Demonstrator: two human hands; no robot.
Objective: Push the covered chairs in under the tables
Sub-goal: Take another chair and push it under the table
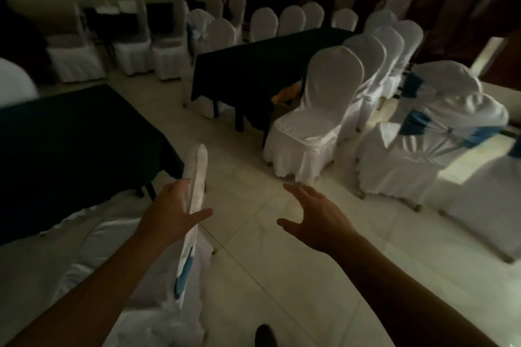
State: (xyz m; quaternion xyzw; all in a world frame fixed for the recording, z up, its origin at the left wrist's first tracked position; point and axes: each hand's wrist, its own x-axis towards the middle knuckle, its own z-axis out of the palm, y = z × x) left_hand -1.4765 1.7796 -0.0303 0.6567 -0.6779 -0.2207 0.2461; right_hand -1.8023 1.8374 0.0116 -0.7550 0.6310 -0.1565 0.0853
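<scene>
A: Status on the chairs?

B: Partway, as far as I can judge. Left hand (172,215) is on the top edge of the near chair (194,205)'s back, fingers on the far side and thumb on the near side. Looks like a loose grip around the covered edge, not a tight clamp. Right hand (313,215) is open, fingers spread, in the air over the floor (253,276), touching nothing.

A: Where's that chair relative to its table?

B: Seat is at the near table (70,144), the one with the dark cloth. The seat front looks tucked at or under the cloth edge, but the light is poor and I can't tell how deep. Probably this one is about done.

A: What's left?

B: Far table (267,65): the row of chairs (324,110) along its right side stands clear of it, the front chair with its whole seat exposed. Those need pushing in. Chairs on the far side of that table sit close to it; can't tell whether fully in. Another group with blue sashes (439,132) on the right, well apart from any table I can see.

A: Any containers?

B: None clearly. Something orange-brown (287,93) shows below the far table's cloth, too dark to identify. Tabletops look bare.
</scene>
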